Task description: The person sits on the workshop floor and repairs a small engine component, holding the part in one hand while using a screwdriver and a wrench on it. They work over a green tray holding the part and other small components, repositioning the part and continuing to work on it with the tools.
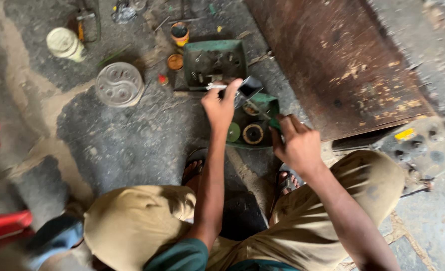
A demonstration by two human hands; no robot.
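Observation:
I squat over a green metal housing [267, 106] lying on the dark greasy floor between my feet. My left hand [220, 106] pinches a thin pale rod-like tool [216, 86] at the housing's upper left, beside a shiny metal piece [247, 88]. My right hand [297, 143] grips the housing's right edge. Round parts show inside it: a green disc [233, 132] and a brown ring [253, 134].
A green tray [215, 62] with small parts lies just beyond. A clear round lid [119, 84], a cream jar [65, 44], and small orange cans [179, 33] sit at upper left. A rusty metal sheet [343, 60] fills the upper right. Red objects [4, 223] stand at left.

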